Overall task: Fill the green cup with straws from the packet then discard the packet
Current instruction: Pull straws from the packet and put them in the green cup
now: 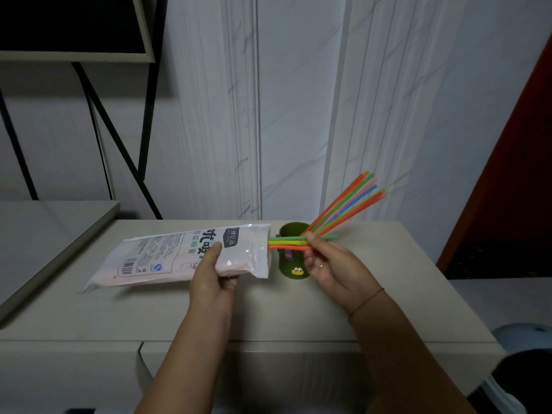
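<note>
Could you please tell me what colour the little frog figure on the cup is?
Yellow, on the dark green cup; the head view shows it.

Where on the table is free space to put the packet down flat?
The table is bare in front of the left hand and right hand, toward the near edge, and right of the green cup. Around the cup is crowded: packet, straws.

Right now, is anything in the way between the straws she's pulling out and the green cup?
Nothing visible blocks them. The right hand pinches the straws right in front of the green cup, whose opening holds only straws leaning right.
</note>
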Available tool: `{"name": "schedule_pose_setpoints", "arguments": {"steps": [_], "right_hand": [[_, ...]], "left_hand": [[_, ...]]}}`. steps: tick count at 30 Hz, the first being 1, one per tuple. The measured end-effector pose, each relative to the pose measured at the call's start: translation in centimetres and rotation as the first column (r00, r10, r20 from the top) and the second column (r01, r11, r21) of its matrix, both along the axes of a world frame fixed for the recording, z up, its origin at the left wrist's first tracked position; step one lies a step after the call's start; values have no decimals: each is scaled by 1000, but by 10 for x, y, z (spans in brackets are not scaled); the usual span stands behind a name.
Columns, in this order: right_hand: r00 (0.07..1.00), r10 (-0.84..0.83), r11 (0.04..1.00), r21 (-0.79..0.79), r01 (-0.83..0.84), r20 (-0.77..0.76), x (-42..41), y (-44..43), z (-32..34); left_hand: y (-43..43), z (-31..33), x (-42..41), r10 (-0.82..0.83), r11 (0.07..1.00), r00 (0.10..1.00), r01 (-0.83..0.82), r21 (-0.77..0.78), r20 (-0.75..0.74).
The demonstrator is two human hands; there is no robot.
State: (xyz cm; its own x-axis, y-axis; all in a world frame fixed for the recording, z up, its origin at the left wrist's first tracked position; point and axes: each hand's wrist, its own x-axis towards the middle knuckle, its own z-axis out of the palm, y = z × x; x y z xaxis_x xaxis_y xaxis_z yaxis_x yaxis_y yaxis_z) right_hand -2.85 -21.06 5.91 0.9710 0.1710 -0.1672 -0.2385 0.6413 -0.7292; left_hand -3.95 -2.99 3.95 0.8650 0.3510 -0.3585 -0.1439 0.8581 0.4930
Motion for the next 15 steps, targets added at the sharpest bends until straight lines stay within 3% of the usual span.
{"name": "schedule_pose_setpoints", "arguments": {"steps": [3, 10, 15], "right_hand": [[1000, 11, 996, 92, -10, -9, -4, 21, -4], [980, -171, 983, -51, 177, 100, -3, 16, 2], [986, -158, 983, -90, 162, 53, 1, -15, 7]], "left_hand": [[-7, 0, -1, -14, 1000, 1000, 14, 3, -17], [-6, 2, -1, 3, 999, 1000, -3, -40, -1], [9, 1, 1, 38, 999, 999, -38, -36, 7]]}}
